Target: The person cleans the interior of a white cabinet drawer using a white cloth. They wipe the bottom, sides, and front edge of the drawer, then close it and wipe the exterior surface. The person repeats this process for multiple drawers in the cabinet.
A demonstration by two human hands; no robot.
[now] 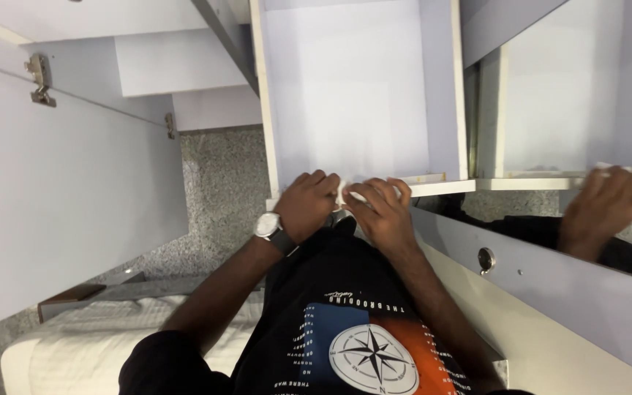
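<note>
An open drawer (360,95) with a pale, bare inside stands in front of me. Both my hands rest at its near edge (433,186). My left hand (307,205), with a wristwatch (267,225) on the wrist, and my right hand (380,212) are side by side, fingers curled over a small white piece (345,193) of cloth or paper. Most of the piece is hidden under the fingers. My black printed shirt (352,322) fills the lower middle.
An open cabinet door (60,190) with metal hinges hangs at the left over a grey speckled floor (221,190). A white mattress (74,344) lies at the lower left. At right, a glossy panel (572,88) shows a hand (601,208), seemingly a reflection. A round knob (486,258) sits below.
</note>
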